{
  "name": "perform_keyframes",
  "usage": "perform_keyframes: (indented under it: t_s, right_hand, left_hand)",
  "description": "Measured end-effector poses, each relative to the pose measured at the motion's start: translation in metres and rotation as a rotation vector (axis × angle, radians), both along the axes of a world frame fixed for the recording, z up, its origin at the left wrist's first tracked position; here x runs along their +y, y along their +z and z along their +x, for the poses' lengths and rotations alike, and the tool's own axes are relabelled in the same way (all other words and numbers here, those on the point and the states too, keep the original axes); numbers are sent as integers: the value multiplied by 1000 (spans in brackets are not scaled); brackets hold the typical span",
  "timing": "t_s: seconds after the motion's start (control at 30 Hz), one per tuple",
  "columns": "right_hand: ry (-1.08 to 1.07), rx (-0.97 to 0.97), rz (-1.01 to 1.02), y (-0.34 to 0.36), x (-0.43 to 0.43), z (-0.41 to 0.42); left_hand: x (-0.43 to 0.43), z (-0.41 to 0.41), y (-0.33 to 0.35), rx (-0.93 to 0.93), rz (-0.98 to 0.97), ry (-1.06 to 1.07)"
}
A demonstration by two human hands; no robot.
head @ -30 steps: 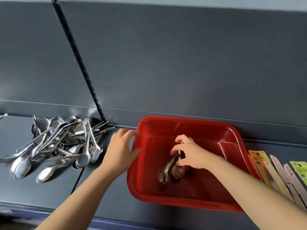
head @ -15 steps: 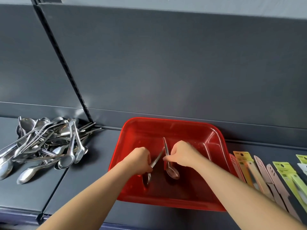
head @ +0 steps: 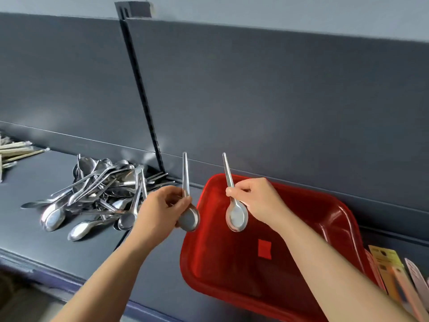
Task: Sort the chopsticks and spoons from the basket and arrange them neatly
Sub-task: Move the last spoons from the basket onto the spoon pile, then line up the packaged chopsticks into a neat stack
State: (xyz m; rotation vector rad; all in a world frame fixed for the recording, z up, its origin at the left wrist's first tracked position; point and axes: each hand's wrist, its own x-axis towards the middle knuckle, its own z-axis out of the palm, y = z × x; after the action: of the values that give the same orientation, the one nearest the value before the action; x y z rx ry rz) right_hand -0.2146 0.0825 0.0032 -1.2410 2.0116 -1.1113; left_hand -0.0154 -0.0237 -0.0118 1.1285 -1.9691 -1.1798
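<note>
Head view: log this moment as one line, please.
left hand: grips silver metal spoon, handle up | right hand: pinches second silver metal spoon | red rectangular plastic basket: no cutlery seen

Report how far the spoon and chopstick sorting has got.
Done: spoon pile on the shelf, chopsticks at far left. In hand: left hand holds one spoon beside the red basket, right hand a second spoon over it. Left: the basket's visible floor shows no cutlery, so set these two down and tidy the jumbled pile.
</note>
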Motion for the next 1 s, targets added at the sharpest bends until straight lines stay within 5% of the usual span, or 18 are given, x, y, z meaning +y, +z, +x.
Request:
perform_keyframes:
  t_s: [0.3,0.7,1.0]
  right_hand:
    - [88,109,58,-6,-128,106]
    - [-134,274,276,-44,-225,186]
    - [-226,210,103,-35,-225,212]
  left_hand:
    - [-115,110,-9,-163,-145,332]
    - [-220,143,-32,-337,-145,92]
    - [-230,190,-33,-253,-178,12]
